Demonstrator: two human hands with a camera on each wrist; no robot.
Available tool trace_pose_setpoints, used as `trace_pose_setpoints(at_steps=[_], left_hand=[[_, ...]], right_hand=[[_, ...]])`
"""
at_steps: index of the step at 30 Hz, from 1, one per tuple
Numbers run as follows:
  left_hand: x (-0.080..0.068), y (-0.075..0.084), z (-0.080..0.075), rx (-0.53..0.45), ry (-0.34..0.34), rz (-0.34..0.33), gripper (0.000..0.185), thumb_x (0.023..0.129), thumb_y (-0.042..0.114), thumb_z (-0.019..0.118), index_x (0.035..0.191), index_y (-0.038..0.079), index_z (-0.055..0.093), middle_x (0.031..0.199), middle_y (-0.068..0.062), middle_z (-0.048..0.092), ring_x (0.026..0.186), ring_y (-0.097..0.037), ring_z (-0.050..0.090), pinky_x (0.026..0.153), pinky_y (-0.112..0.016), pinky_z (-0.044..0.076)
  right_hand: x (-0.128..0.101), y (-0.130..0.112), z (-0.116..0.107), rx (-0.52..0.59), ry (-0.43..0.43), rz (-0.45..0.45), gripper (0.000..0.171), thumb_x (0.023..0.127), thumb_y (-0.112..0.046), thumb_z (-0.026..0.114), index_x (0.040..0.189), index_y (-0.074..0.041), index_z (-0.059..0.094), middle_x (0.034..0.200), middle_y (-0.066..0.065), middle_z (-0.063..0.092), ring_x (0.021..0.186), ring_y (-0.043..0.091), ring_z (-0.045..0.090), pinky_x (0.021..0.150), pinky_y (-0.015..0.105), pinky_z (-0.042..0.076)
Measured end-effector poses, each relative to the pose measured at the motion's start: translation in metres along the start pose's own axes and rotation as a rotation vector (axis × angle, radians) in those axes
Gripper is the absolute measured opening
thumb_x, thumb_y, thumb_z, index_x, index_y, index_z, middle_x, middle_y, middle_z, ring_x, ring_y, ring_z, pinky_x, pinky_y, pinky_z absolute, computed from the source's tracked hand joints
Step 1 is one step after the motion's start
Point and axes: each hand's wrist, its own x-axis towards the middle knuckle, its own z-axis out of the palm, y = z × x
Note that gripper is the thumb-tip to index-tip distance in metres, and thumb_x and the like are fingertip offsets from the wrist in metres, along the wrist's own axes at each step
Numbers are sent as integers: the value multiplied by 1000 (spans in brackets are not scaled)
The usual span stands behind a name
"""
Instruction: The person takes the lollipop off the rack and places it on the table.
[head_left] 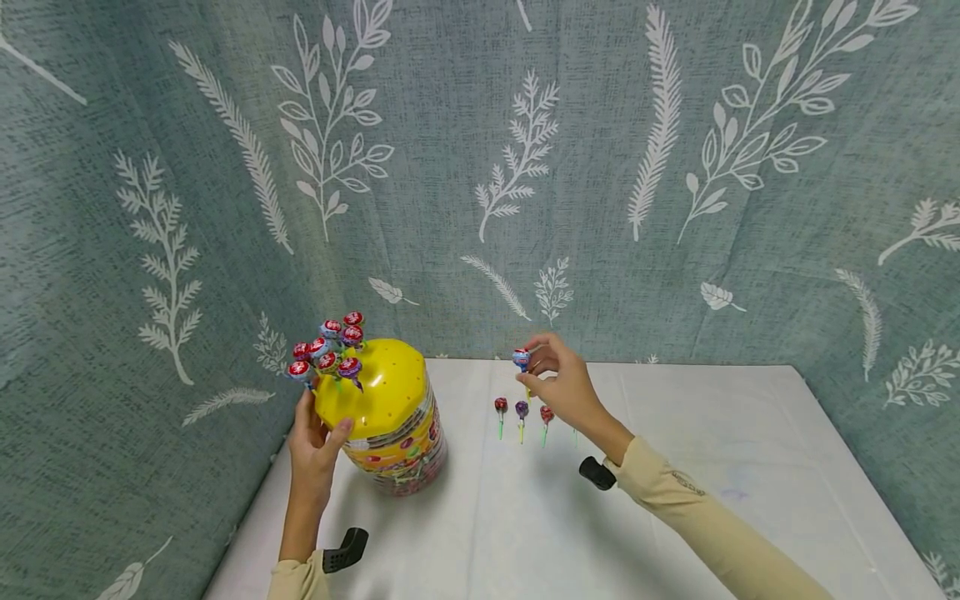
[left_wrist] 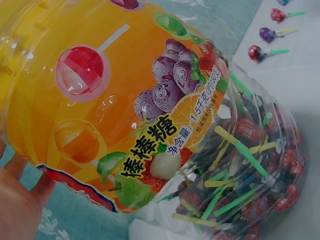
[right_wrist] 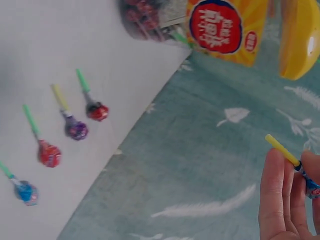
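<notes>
Left hand (head_left: 315,446) is gripping the yellow-lidded clear plastic lollipop jar (head_left: 386,417) at the table's (head_left: 675,467) left edge, steadying it; right hand (head_left: 558,385) is pinching a blue-wrapped lollipop (head_left: 521,360) aloft, stick free.

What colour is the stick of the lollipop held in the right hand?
Yellow. The lollipop pinched by the right hand shows its stick best in the right wrist view.

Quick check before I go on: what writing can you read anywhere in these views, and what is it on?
"棒棒糖" in large yellow letters on the label of the jar.
"净含量: 1.5千克" in small black print beside it on the same label; the bracketed print after it is too small to read.
Red oval logo on the jar, right wrist view: white letters, too blurred to read.
Lollipop wrappers: unreadable.
</notes>
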Motion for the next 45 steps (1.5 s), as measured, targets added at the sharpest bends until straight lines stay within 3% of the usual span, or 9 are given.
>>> trace_pose_setpoints(at_steps=[6,10,18,27,33,36,45], left_hand=[[0,-1,0,5,11,-10,70,89,-1,55,149,21,25,145,-6,37,123,-18,42,94,-16,40],[1,-1,1,10,17,-25,71,89,0,55,149,22,25,145,-5,37,123,-18,42,94,-16,41],[1,0,1,9,11,-20,72,88,-1,55,149,22,25,146,-6,35,124,-18,41,94,-16,40],[-1,1,0,11,5,-29,72,90,-1,54,150,24,23,148,-3,32,125,-17,40,94,-16,40],[-1,0,0,6,12,-30,71,89,-1,54,149,23,23,148,-4,33,126,-17,39,95,-15,39],[-1,0,0,8,16,-44,71,90,0,54,149,23,23,148,-3,32,127,-16,39,95,-15,39],[-1,-1,0,13,22,-54,70,90,0,54,149,23,24,147,-4,34,124,-16,41,94,-15,40]], right_hand=[[-8,16,-12,9,33,43,36,81,10,66,113,8,50,91,30,57,76,48,59,63,52,53],[-13,28,-21,11,55,93,37,81,11,66,114,10,49,91,30,55,76,45,60,61,45,55],[-23,84,-38,-5,119,170,41,79,6,70,115,2,51,91,23,58,76,40,62,60,47,54],[-34,118,-52,-97,182,286,41,77,8,71,112,-1,52,87,17,58,70,28,64,55,36,55],[-36,139,-59,-152,223,385,40,75,7,72,109,-1,52,84,15,58,61,18,62,53,38,55],[-37,150,-59,-186,247,420,39,74,6,73,107,-1,52,82,15,58,59,17,61,53,41,55],[-39,180,-55,-264,270,491,38,71,7,74,103,2,53,74,12,57,51,18,58,46,33,52]])
